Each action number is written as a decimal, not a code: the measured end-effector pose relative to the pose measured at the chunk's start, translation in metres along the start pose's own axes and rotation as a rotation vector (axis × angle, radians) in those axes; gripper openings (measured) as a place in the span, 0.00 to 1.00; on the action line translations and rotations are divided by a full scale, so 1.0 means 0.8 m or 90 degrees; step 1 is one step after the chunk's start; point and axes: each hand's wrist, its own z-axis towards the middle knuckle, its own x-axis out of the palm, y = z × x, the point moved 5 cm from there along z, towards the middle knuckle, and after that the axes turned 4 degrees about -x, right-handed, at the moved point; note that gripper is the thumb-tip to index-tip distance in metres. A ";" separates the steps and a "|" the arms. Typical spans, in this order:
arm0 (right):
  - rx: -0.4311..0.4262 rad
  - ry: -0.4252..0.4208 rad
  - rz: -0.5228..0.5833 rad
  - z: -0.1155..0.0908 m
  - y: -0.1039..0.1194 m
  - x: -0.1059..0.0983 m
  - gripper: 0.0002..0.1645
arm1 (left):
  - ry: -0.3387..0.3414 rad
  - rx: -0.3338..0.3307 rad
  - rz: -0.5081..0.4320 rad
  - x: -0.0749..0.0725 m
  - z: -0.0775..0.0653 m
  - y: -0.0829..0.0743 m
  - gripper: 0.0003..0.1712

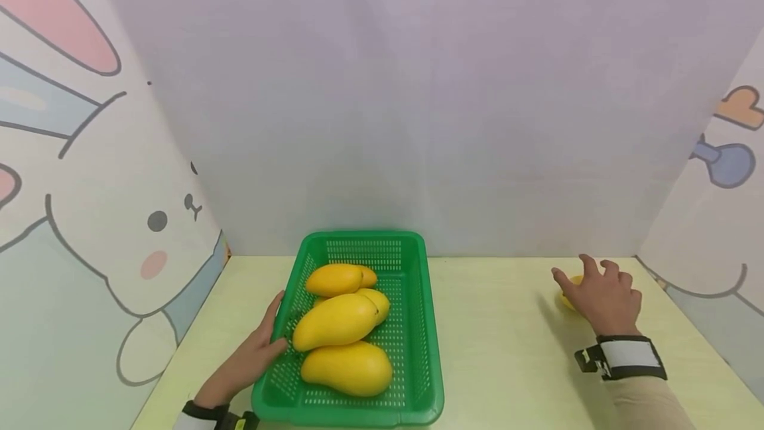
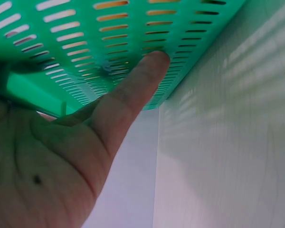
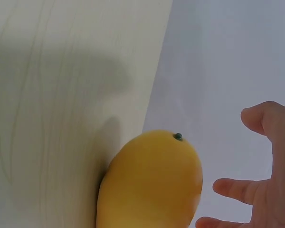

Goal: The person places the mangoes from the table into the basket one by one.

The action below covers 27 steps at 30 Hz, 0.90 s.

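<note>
A green plastic basket (image 1: 434, 350) holds several yellow mangoes, one long mango (image 1: 337, 322) lying over others. My left hand (image 1: 247, 360) rests at the basket's left side. In the left wrist view, a straight finger (image 2: 133, 90) touches the slotted outer wall (image 2: 128, 28); the thumb side is dark and partly hidden. Far to the right, my right hand (image 1: 609, 297) hovers with spread fingers over a single mango (image 1: 567, 300), mostly covered by the hand in the head view. The right wrist view shows this mango (image 3: 149, 185) on the table, a gap between it and the fingertips (image 3: 223, 186).
The pale wooden table (image 1: 489, 344) runs between the basket and the lone mango. A plain light wall (image 1: 418, 118) stands behind it. Side panels with a cartoon rabbit (image 1: 119, 217) and other drawings (image 1: 731, 164) bound the left and right.
</note>
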 end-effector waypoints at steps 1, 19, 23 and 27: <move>0.004 0.003 0.001 0.000 -0.001 0.001 0.50 | -0.001 -0.001 0.000 0.000 0.000 0.000 0.46; 0.049 0.069 0.030 -0.003 -0.020 0.026 0.46 | 0.004 0.010 -0.006 0.002 0.001 -0.001 0.47; -0.001 0.057 0.016 -0.003 -0.021 0.030 0.47 | -0.006 0.005 0.001 0.001 0.002 -0.002 0.47; -0.025 0.047 0.020 -0.002 -0.021 0.037 0.49 | -0.013 -0.001 0.011 0.000 0.002 -0.002 0.47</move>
